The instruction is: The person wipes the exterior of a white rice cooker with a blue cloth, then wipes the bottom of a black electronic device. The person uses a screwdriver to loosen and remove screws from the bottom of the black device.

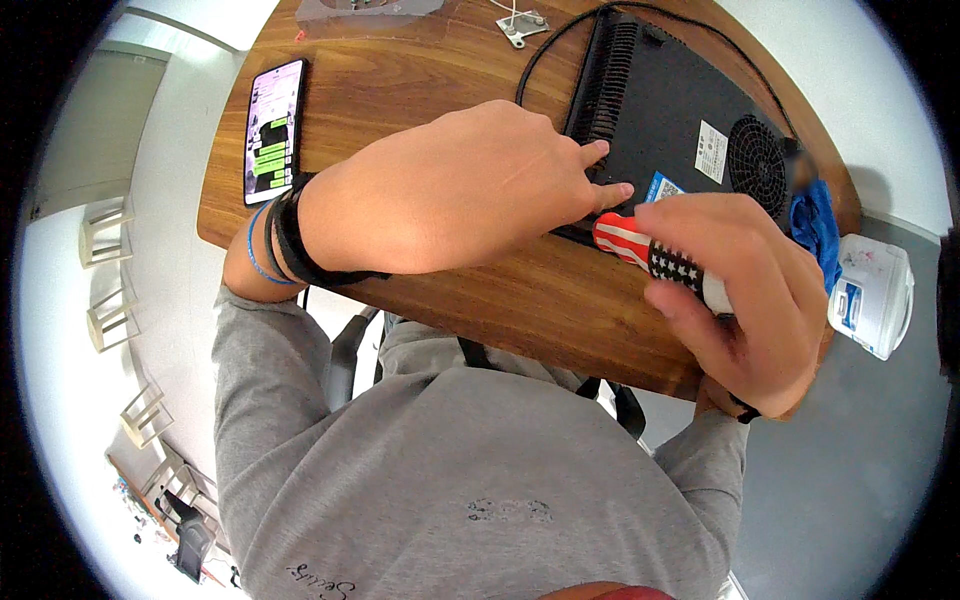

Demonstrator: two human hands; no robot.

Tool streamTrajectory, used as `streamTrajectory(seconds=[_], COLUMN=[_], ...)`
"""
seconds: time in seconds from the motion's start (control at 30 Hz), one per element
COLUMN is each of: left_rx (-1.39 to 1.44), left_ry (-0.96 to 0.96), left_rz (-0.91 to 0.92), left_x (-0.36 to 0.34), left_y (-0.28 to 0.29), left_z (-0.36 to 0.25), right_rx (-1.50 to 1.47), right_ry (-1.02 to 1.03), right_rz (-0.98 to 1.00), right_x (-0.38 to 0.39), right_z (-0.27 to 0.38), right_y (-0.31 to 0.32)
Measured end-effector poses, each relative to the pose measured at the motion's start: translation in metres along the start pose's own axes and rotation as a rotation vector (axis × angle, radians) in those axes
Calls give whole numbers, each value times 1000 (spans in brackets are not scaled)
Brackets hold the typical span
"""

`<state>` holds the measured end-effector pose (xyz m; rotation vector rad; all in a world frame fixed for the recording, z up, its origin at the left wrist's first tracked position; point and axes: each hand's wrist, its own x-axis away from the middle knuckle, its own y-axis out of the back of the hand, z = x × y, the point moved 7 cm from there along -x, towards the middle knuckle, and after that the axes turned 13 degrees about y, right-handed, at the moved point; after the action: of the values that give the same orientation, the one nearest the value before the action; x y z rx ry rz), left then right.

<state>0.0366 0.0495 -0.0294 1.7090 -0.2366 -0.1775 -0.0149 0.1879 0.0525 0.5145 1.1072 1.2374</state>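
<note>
A black flat appliance (660, 90) with side vents, a round fan grille and stickers lies on the wooden table (400, 50). My left hand (430, 190) reaches across to its near left part, two fingers stretched out onto the dark surface; its other fingers are mostly hidden. My right hand (750, 300), at the appliance's near right, is closed around an object (625, 240) with red-and-white stripes and white stars on black, its striped end beside my left fingertips. A black cable (740, 60) curves around the appliance's back.
A phone (275, 130) with its screen lit lies at the left. A small metal piece (520, 30) and clear plastic sit at the back. Blue cloth (812, 225) hangs at the right edge beside a white plastic case (868, 295). Stools (105, 240) stand along the left wall.
</note>
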Motion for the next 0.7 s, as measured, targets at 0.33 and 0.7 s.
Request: streamTrajectory(seconds=[0.33, 0.7], left_rx=[-39, -37], left_ry=[-33, -46], left_rz=[1, -21], left_x=[0, 1], left_y=[-1, 2], left_z=[0, -2], right_rx=[283, 85], right_ry=[-176, 40], right_rz=[164, 153], right_x=[9, 10], right_z=[12, 24], right_y=[0, 0])
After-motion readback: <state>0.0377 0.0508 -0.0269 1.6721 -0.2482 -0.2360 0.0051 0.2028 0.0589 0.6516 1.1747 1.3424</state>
